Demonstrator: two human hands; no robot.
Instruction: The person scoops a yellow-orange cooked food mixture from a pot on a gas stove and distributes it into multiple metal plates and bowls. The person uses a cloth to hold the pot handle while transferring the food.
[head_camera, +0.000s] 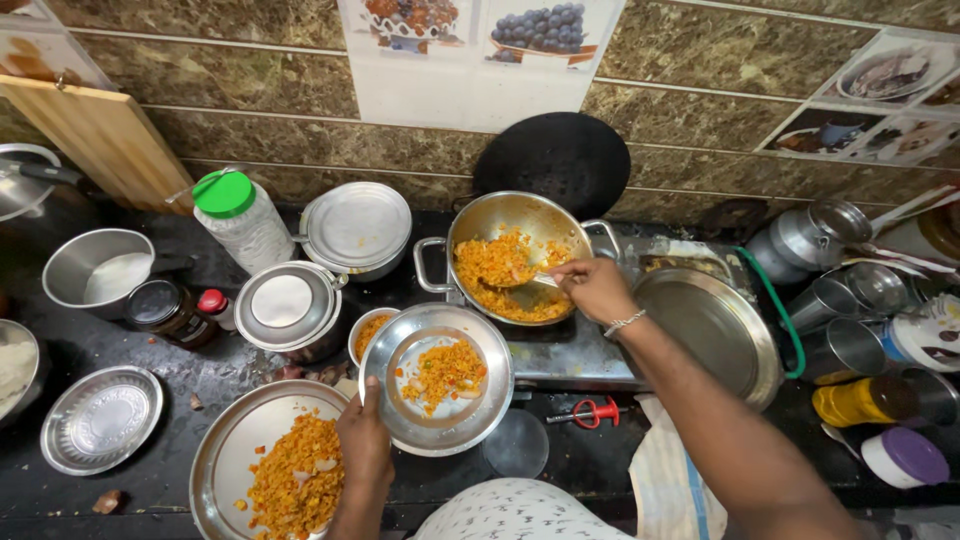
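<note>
— What do the person's hands hold?
— The left hand (364, 440) grips the near rim of a small steel plate (437, 377) bearing some orange rice, raised over the dark counter (60, 340). The right hand (595, 288) is closed on a spoon (528, 284) dipped into the steel wok (508, 256) of the same rice, far of the plate.
— And nearby?
— A larger steel plate (262, 460) with rice lies near left, just beside the left hand; an empty steel plate (712, 330) sits right of the wok.

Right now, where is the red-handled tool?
In the head view, the red-handled tool lies on the dark counter, right of the held steel plate, in front of the stove.
</note>
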